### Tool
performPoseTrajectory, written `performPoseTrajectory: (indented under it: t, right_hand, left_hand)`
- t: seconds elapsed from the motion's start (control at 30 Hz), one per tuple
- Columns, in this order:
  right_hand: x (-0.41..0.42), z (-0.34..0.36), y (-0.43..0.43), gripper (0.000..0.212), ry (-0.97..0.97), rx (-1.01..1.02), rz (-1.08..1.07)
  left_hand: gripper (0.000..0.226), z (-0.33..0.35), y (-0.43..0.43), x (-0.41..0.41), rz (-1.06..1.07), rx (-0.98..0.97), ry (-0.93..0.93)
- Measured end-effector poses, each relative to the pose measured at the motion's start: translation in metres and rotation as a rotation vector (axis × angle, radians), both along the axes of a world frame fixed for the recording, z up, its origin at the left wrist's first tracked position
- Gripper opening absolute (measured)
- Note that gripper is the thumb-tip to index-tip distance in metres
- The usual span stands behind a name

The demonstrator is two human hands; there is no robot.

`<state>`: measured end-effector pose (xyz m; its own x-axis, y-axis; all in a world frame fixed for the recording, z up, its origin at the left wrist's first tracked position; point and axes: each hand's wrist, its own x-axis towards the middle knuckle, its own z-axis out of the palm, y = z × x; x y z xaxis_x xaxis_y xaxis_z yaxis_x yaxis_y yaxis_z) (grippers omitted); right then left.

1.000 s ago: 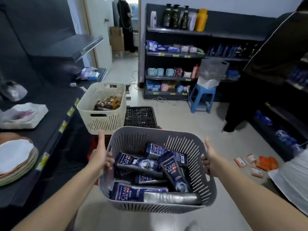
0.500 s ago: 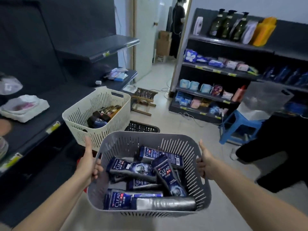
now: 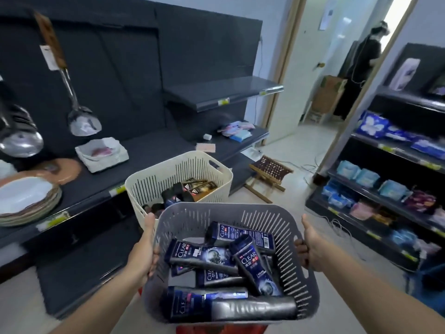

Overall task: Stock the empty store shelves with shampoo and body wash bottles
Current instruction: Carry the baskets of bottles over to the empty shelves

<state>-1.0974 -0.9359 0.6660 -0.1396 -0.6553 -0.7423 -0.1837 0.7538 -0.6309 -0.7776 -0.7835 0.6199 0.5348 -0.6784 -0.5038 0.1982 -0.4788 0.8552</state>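
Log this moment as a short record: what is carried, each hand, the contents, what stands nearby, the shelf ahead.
carried: grey basket
left grip: left hand grips the basket's left side, thumb up along the rim
right grip: right hand grips the right side, fingers curled into the handle slot
contents: dark blue CLEAR bottles lying in a loose pile
nearby: cream basket just beyond, holding brown and dark items
shelf ahead: upper shelf on the dark wall unit
lower shelf: plates, white tray
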Motion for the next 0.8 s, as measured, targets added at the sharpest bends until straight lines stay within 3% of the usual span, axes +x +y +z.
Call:
performPoseTrajectory:
  t: [0.33,0.4,0.53,0.8]
  right_hand:
    - [0.034,-0.020,-0.153,0.076,0.148,0.017,0.478]
    - [0.042,-0.023,-0.181,0.074,0.111,0.027,0.641]
    - [0.058,-0.014,-0.208,0.062,-0.033,0.009,0.760]
    - [0.087,-0.054,-0.250,0.075,-0.160,0.148,0.859]
  left_hand:
    - [0.076,-0.022,-0.035,-0.065,0.415,0.051,0.167]
    - [0.077,-0.031,-0.043,-0.083,0.517,0.054,0.179]
    - [0.077,-0.036,-0.069,-0.107,0.675,0.103,0.179]
    - [0.080,-0.032,-0.089,-0.114,0.917,0.259,0.073]
